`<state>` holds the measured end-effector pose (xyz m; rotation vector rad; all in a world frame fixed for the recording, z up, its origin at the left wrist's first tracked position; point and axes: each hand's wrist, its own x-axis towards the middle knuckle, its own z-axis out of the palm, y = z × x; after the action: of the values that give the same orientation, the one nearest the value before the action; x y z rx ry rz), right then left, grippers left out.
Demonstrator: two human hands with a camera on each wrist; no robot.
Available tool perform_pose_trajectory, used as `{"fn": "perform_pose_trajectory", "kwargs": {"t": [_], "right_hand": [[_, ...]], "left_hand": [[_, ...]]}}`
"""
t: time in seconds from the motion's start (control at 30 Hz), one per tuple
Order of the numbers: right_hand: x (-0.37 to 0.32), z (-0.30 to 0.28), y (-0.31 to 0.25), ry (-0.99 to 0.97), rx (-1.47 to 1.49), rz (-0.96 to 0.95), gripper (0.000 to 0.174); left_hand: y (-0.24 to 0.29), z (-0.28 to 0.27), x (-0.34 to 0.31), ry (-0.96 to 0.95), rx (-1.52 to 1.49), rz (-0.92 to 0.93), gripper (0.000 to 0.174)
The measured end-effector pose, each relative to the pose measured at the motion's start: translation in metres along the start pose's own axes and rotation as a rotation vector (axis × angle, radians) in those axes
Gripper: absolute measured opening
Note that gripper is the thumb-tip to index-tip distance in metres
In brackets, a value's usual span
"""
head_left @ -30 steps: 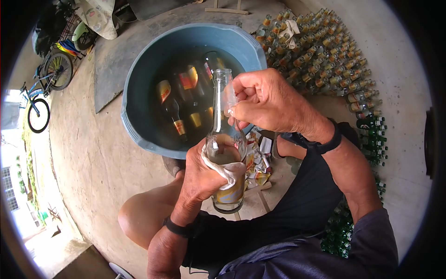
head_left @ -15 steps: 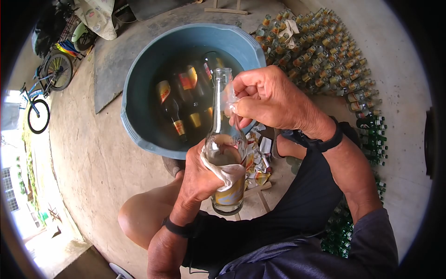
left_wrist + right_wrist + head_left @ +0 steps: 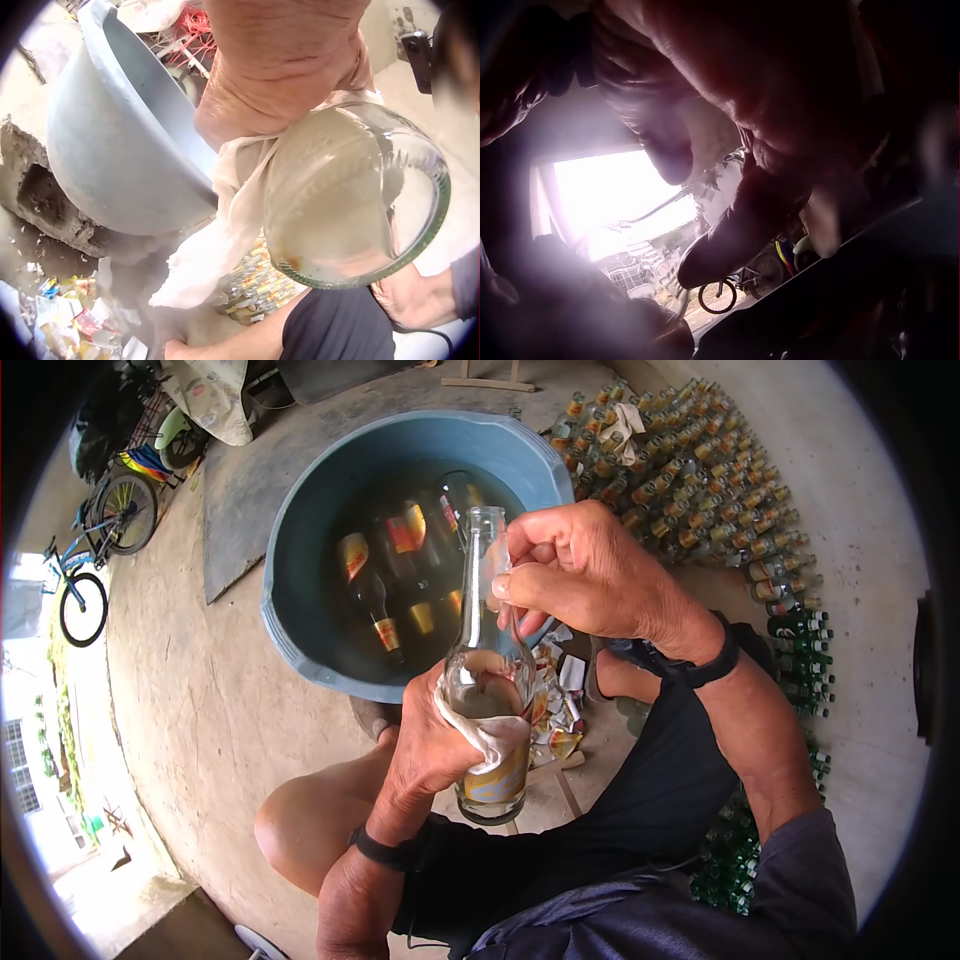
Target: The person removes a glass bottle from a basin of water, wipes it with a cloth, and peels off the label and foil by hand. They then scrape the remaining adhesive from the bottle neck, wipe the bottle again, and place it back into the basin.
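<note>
Only in left wrist view: underside of the bottle (image 3: 330, 206)

The tub (image 3: 300, 540) is shared by the head view, from above, and the left wrist view, from beside; the bike (image 3: 90, 542), left of it in the former, is also faced from the right wrist.

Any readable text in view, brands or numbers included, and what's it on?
None that I can read.
Held bottle: yellow-and-grey label, no legible lettering.
Bottles in the tub: red and yellow labels, marks too blurred.
Clear bottles standing in rows: labels too small.
Green bottles: too small.
Paper scraps: printed colours, wording too blurred.
</note>
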<state>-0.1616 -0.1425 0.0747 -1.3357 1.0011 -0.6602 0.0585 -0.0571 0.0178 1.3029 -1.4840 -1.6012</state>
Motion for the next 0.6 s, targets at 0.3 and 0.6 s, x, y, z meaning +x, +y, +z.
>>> {"fn": "perform_pose_trajectory", "kwargs": {"t": [0.3,0.6], "right_hand": [[-0.0014,-0.0048,0.0008,-0.026,0.024,0.018,0.015],[-0.0017,-0.0025,0.0000,0.002,0.004,-0.002,0.019]], "left_hand": [[-0.0060,0.0019,0.0000,-0.027,-0.095,-0.043,0.048],[-0.0024,0.0035,0.0000,-0.009,-0.093,-0.020,0.046]]}}
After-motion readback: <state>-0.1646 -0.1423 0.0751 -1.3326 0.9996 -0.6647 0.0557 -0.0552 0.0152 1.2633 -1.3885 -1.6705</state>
